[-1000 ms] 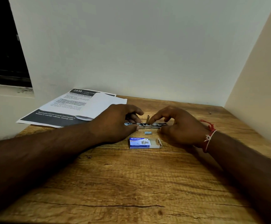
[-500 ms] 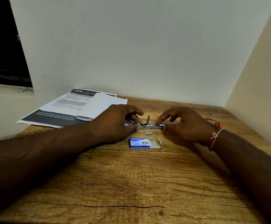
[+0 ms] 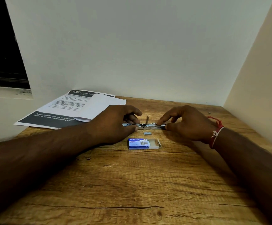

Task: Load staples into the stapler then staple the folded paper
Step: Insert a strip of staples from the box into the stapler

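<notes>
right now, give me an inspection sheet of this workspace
surface: wooden table, bare grain in front
job's things: stapler opened out flat; staple box with its tray slid out, nearer the person; staple strip loose between them; folded paper on printed sheets, far left
clutter: nothing seen
hands: left hand grips the stapler's left end; right hand pinches its right end
cables: nothing seen
surroundings: pale wall behind; dark window opening at left
</notes>
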